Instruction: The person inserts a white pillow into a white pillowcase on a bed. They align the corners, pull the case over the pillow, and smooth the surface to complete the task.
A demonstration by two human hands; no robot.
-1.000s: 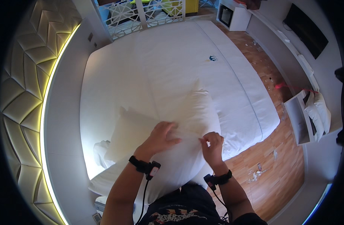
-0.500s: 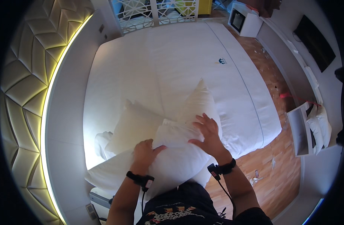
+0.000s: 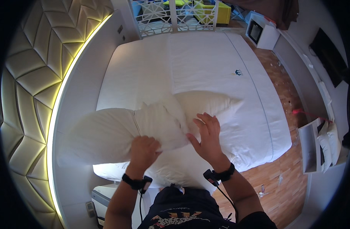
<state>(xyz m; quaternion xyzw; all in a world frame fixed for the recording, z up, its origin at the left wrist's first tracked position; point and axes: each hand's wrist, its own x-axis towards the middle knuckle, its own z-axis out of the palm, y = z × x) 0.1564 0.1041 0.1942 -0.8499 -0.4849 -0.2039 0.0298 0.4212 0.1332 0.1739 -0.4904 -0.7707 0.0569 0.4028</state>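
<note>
A white pillow (image 3: 102, 129) stretches left from my left hand (image 3: 145, 150), slightly blurred by motion. My left hand is closed on its near edge, bunching the cloth of its case. Beside the case's right end (image 3: 163, 122), my right hand (image 3: 208, 135) is open with fingers apart; its thumb is close to the cloth, and whether it touches I cannot tell. Beyond my right hand, a second white pillow (image 3: 209, 101) lies on the bed (image 3: 140, 68), its corner pointing right.
A padded wall with a light strip (image 3: 54, 114) runs along the left. A white lattice screen (image 3: 190, 17) stands at the bed's far end. To the right are wood flooring (image 3: 283, 171), an open shelf box (image 3: 308, 147) with pillows (image 3: 329, 141), and a dark wall screen (image 3: 327, 55).
The pillow at my left hand has swung up and left, now lying nearly level. My left hand has closed on its edge. The other pillow's corner has tipped down to the right.
</note>
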